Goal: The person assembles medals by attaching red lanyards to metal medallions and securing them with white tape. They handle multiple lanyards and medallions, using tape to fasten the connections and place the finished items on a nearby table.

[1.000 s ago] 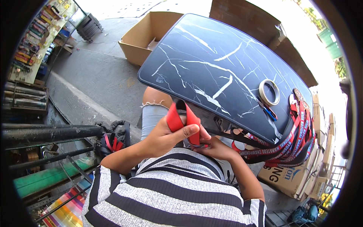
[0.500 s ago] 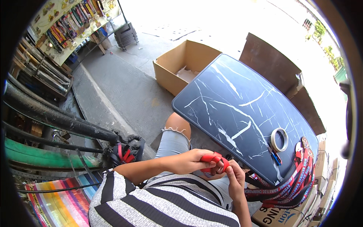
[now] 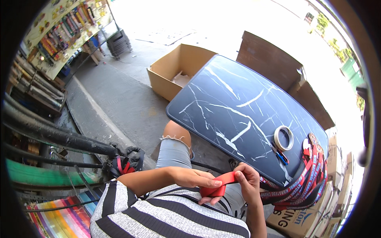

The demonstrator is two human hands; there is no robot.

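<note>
A wide red ribbon [image 3: 213, 191] is folded into a loop in front of my striped shirt. My left hand [image 3: 195, 179] pinches the loop, its thumb on top and its other fingers underneath. One end of the ribbon runs up to my right hand [image 3: 247, 179], which grips it between thumb and fingers. Close to my right hand, a bundle of red and black printed medal ribbons [image 3: 313, 179] hangs over the corner of the table [image 3: 222, 104], with round medals [image 3: 314, 139] at its top.
A roll of tape [image 3: 291, 143] and a small blue-and-red hand tool [image 3: 281, 157] lie on the dark marbled table. Beyond it stand an open cardboard box [image 3: 160, 81] and a brown panel [image 3: 266, 55]. Black pipes [image 3: 59, 133] run along my left. Cartons [image 3: 291, 220] sit at lower right.
My hands have moved apart, and a short length of red ribbon now stretches between them. The ribbon loop sits flatter and lower. The view has shifted slightly right.
</note>
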